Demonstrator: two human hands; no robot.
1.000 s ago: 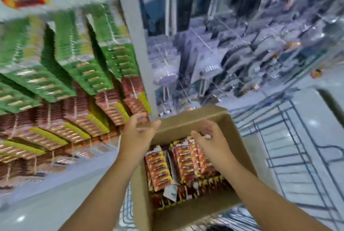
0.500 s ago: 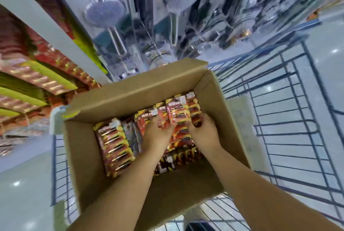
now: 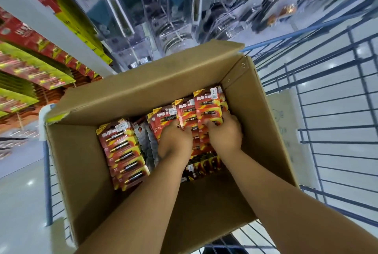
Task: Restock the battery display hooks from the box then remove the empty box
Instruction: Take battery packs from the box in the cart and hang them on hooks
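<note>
Red carded battery packs (image 3: 206,108) by the brown cardboard box's (image 3: 143,90) far-right corner are gripped by both left hand (image 3: 176,141) and right hand (image 3: 225,135), apparently gathering a bunch to lift out for hanging.

Red-and-yellow battery packs (image 3: 122,151) fill a plain brown box (image 3: 81,172) in a blue cart (image 3: 327,141).

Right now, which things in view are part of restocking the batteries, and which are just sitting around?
Job: box; battery packs in it; left hand and right hand, both on the packs; battery display.

Around: blue cart under the box; clear-packaged goods beyond; floor.
</note>
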